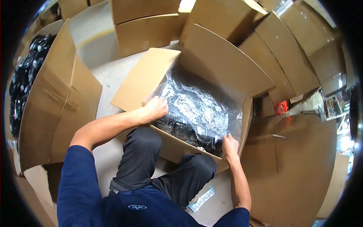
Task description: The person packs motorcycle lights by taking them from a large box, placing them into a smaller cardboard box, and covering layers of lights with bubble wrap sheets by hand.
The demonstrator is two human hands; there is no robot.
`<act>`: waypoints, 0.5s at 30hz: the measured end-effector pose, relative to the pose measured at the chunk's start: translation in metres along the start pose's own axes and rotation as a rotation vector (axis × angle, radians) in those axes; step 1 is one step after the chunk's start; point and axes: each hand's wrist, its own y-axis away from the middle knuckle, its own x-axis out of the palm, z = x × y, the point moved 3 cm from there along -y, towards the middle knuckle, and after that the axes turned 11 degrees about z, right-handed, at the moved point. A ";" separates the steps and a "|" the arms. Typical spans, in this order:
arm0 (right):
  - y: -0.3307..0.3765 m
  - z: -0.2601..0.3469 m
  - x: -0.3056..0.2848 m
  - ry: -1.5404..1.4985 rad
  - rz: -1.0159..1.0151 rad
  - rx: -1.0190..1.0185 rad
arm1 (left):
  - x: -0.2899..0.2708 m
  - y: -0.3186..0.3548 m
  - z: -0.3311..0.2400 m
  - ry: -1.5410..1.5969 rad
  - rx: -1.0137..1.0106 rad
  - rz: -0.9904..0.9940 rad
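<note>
An open cardboard box (227, 68) stands before my knees with its flaps raised. Clear bubble wrap (198, 104) lies across most of its inside. Along the near side, black plastic-wrapped items (177, 128) show beneath the wrap's edge. My left hand (157, 108) is closed on the wrap's near left corner, by the left flap (145, 77). At the near right corner, my right hand (230, 146) grips the same sheet beside the box wall. What lies under the rest of the wrap is only dimly seen.
A tall carton (53, 98) with black bagged goods (28, 75) stands left. Large cartons (287, 166) crowd the right, and more cartons (147, 30) line the back. A printed paper strip (202, 198) lies on the floor by my right leg. A red item (281, 108) sits farther right.
</note>
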 end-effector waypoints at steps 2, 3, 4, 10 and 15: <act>0.011 -0.006 0.006 0.003 -0.015 -0.082 | -0.010 0.007 0.004 0.261 -0.063 0.229; 0.019 -0.006 0.016 -0.011 0.130 -0.035 | -0.012 0.005 0.000 0.389 -0.107 0.297; 0.015 -0.001 0.021 0.045 0.188 -0.130 | 0.038 0.001 0.004 0.451 -0.079 0.265; 0.055 -0.028 0.047 -0.479 0.300 -0.206 | -0.167 0.070 0.004 0.280 0.283 0.344; 0.040 -0.028 0.055 -0.860 0.494 0.115 | -0.334 0.224 0.116 0.255 0.074 0.031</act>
